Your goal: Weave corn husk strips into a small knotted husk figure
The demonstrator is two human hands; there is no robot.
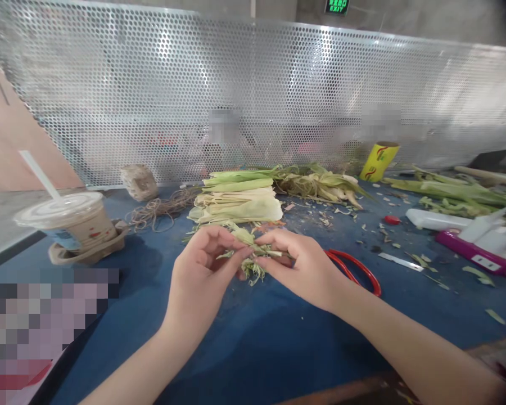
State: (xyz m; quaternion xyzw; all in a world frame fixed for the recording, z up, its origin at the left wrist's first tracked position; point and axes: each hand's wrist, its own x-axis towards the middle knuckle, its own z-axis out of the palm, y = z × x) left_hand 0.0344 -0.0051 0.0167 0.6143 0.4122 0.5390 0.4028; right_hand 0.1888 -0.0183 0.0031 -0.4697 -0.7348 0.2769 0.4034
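Observation:
Between both hands is a small bunch of curled, shredded pale-green leaf strips (253,270), which look like corn husk. My left hand (208,261) pinches it between thumb and fingers from the left. From the right, my right hand (301,261) is closed on the same bunch, thumb and fingertips meeting near its middle. Just beyond my hands lies a stack of flat corn husks (238,197), green at the back and cream in front. Red scissor handles (356,273) show beside my right wrist; the rest of that tool is hidden behind my hand.
A lidded drink cup (84,225) with a straw stands in a cardboard holder at left, near loose twine (166,208). Behind are a husk pile (320,185) and a yellow roll (378,161). At right lie a blade (400,261), a purple power strip (476,250) and scraps.

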